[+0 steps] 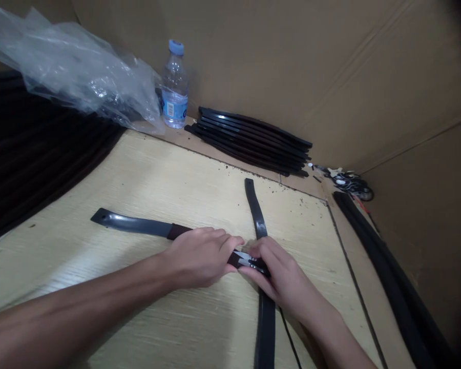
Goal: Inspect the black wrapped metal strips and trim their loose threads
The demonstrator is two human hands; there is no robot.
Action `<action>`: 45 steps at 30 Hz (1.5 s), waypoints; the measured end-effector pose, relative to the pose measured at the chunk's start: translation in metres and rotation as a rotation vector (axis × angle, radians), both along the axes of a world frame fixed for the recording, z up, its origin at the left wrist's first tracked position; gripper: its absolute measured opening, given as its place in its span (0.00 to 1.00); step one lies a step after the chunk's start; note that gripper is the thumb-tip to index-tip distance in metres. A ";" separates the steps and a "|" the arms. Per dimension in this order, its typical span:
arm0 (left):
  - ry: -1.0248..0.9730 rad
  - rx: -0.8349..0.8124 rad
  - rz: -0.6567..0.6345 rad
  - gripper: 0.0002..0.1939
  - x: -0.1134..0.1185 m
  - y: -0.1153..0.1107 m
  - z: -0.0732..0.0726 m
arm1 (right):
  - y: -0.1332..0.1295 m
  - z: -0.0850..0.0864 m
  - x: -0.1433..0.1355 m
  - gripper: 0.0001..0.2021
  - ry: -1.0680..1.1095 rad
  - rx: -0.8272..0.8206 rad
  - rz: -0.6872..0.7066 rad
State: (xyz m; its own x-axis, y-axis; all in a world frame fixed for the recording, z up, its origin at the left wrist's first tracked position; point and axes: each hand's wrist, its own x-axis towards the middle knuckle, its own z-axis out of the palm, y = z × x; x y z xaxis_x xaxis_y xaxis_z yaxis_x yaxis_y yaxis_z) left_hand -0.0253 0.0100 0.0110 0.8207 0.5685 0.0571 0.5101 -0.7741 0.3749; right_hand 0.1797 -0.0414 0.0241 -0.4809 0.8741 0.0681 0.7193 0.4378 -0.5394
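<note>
A dark strap point(134, 224) with a holed, flat end runs across the table, and my left hand point(203, 253) is closed around its brown-covered part. My right hand point(278, 266) is closed on small snips point(248, 260) with silvery blades and black handles. The blades point left, at the strap's edge beside my left fingertips; whether they touch it I cannot tell. Beneath my right hand, a second black strap point(267, 328) lies roughly lengthwise, its holed far end beyond my knuckles. A thin black cord point(289, 335) shows beside it.
Several dark straps point(249, 141) are stacked against the cardboard wall point(292, 61). A water bottle point(174, 87) stands left of them, beside clear plastic bags point(80, 72) on a dark ribbed pile point(34, 154). Long black strips point(384, 266) line the right edge, near small scraps point(348, 182).
</note>
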 end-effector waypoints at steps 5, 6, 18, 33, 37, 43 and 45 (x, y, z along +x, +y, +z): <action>0.003 -0.015 -0.013 0.21 0.000 0.000 0.000 | -0.008 0.009 0.011 0.14 0.034 0.015 -0.005; 0.006 -0.013 -0.017 0.21 0.000 0.000 0.000 | -0.010 0.011 0.014 0.14 0.029 0.026 0.000; 0.005 0.004 -0.030 0.20 0.000 -0.001 -0.001 | -0.021 0.008 0.016 0.11 0.016 0.071 0.008; -0.006 -0.021 -0.012 0.21 0.000 -0.001 0.001 | -0.013 0.003 0.011 0.15 0.056 0.175 0.100; -0.013 -0.016 -0.013 0.21 0.000 0.000 0.001 | -0.011 0.004 0.012 0.10 0.092 0.185 0.085; -0.015 -0.005 -0.038 0.22 0.000 0.001 -0.002 | -0.009 0.006 0.021 0.09 0.076 0.171 0.105; -0.012 0.000 -0.044 0.22 0.000 0.001 -0.003 | -0.010 0.006 0.023 0.10 0.081 0.174 0.107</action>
State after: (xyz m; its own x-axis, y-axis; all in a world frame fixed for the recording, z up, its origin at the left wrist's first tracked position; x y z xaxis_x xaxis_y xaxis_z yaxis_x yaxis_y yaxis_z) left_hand -0.0254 0.0109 0.0081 0.8441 0.5320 0.0666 0.4713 -0.7955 0.3808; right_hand 0.2025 -0.0513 0.0297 -0.5571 0.7902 0.2555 0.6214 0.6007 -0.5030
